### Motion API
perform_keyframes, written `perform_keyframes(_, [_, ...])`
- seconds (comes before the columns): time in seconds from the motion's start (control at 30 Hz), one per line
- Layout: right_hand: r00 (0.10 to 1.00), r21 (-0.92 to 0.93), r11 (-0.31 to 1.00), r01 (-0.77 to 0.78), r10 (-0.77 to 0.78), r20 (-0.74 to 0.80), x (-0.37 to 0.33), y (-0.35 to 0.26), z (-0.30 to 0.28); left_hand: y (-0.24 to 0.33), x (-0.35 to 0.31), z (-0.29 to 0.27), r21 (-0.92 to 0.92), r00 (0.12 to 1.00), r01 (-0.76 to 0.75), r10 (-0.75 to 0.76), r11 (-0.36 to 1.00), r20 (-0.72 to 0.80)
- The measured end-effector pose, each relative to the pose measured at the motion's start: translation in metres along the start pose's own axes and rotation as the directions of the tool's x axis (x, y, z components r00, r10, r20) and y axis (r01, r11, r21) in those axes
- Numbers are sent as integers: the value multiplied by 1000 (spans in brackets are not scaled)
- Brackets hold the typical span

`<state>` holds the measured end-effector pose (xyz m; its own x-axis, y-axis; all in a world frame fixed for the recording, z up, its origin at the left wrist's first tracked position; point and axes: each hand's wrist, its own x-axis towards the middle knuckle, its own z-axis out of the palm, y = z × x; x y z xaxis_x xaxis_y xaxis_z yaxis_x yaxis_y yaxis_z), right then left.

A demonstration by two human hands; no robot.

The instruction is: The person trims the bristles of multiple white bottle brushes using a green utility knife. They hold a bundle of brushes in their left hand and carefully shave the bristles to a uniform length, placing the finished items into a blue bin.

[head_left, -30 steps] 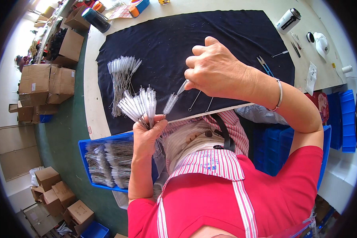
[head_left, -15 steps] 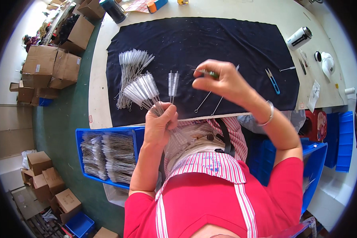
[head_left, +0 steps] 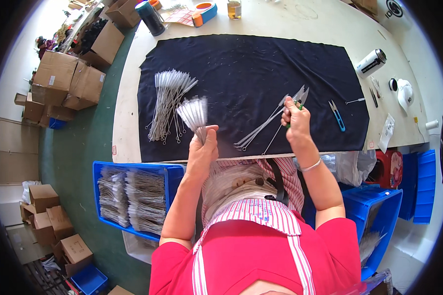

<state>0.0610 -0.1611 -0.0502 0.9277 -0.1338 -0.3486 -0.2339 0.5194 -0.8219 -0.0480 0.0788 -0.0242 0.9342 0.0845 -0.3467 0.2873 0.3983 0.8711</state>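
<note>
– Since L hand (head_left: 203, 150) is closed round brushes (head_left: 194, 112) over near edge of cloth (head_left: 241, 69), what's the risk?
– Spill, if grip slackens. R hand (head_left: 297, 120)'s clenched on green snips (head_left: 304, 97) above cloth; parted blades cd nick loose brushes (head_left: 262, 127).

Bright, diffuse light is spread over the cream worktable (head_left: 307, 19), and only faint shadows are cast. At the upper left, the white wall (head_left: 22, 61) is washed almost blank. Fine detail is partly swallowed by the dark navy cloth (head_left: 231, 69), while the bristles of the held wire brushes (head_left: 192, 109) are merged into pale white. The green floor (head_left: 69, 162) is left dimmer. Straight edges are bowed by the fisheye lens, and the corners are closed off by black vignetting.
</note>
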Motion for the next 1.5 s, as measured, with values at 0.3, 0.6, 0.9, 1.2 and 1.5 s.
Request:
perform_keyframes(0.3, [967,-607,754,251,-226,119,11,5,-10,15,-16,14,-135,996,-11,24,991,91])
perform_keyframes(0.6, [807,-436,853,288,29,590,-56,-52,57,15,-29,20,-59,991,-95,100,994,93])
perform_keyframes(0.9, [753,-388,921,22,240,613,-70,-42,68,16,-34,28,-86,987,7,6,996,158])
perform_keyframes(1.2, [787,-209,966,-150,245,566,-75,-13,69,8,-33,43,-107,990,-137,135,985,-25])
perform_keyframes(1.5, [803,-156,964,-215,266,533,-72,-7,66,9,-28,39,-57,981,-171,164,984,-108])
